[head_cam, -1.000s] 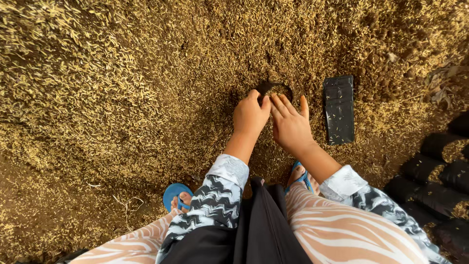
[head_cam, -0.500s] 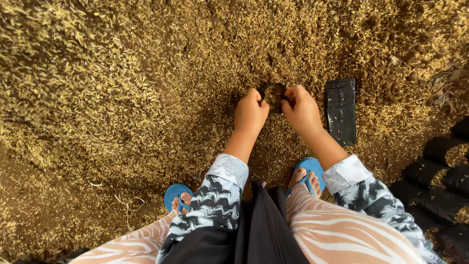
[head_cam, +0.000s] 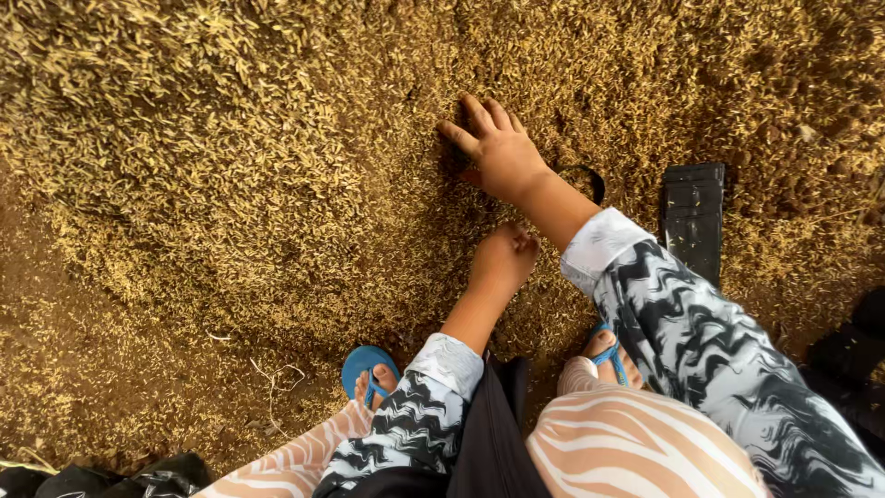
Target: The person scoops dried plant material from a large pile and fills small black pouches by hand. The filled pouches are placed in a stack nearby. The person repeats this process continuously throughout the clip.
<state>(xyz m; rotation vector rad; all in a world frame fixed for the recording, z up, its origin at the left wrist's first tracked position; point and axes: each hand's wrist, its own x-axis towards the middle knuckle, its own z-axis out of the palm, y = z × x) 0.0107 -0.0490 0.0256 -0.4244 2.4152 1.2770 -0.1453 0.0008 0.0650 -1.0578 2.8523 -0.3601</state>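
The person is squatting over a wide bed of dry grain husks [head_cam: 230, 166] that is covering the whole ground; toward seven o'clock the layer is getting thin and brown earth [head_cam: 55, 369] is showing.

The right hand [head_cam: 498, 148] is reaching across to twelve o'clock and is lying flat on the husks, fingers spread wide and open, holding nothing. The left hand [head_cam: 502, 258] is resting on the husks just below it, fingers curled into a loose fist; I cannot tell if anything is inside.

A small dark ring [head_cam: 585, 180] is lying half buried in the husks, just beside the right wrist at two o'clock. A flat black block [head_cam: 693, 217] is lying farther out at three o'clock, apart from both hands. More dark blocks [head_cam: 853, 360] are lying at the four o'clock edge.

Both feet are wearing blue sandals [head_cam: 367, 369], standing on the husks near six o'clock, under striped trousers [head_cam: 636, 443] and black-and-white patterned sleeves [head_cam: 701, 332].
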